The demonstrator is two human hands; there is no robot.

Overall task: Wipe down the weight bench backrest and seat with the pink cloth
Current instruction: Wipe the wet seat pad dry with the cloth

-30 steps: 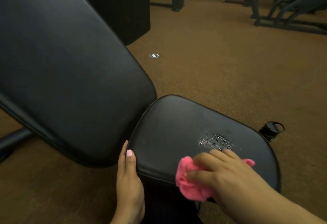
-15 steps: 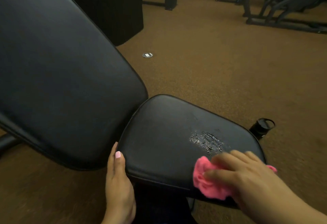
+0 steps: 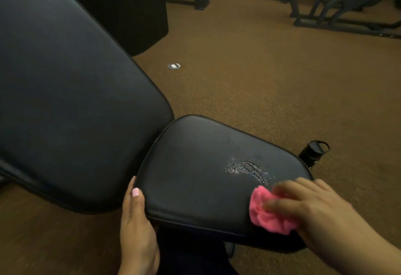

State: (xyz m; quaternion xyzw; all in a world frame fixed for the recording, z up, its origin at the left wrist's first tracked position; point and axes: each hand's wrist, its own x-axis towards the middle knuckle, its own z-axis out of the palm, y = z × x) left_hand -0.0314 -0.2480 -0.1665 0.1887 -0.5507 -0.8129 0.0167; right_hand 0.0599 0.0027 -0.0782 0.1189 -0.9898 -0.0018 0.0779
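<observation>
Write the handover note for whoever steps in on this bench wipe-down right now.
Right hand: presses the bunched pink cloth on the seat at its near right edge.
Left hand: flat against the seat's near left edge, thumb on the pad, holding nothing.
Done: cannot tell which areas were wiped.
Left: wet patch mid-seat, just beyond the cloth, needs wiping; then check the backrest.
A dark bottle stands on the floor past the seat.
</observation>
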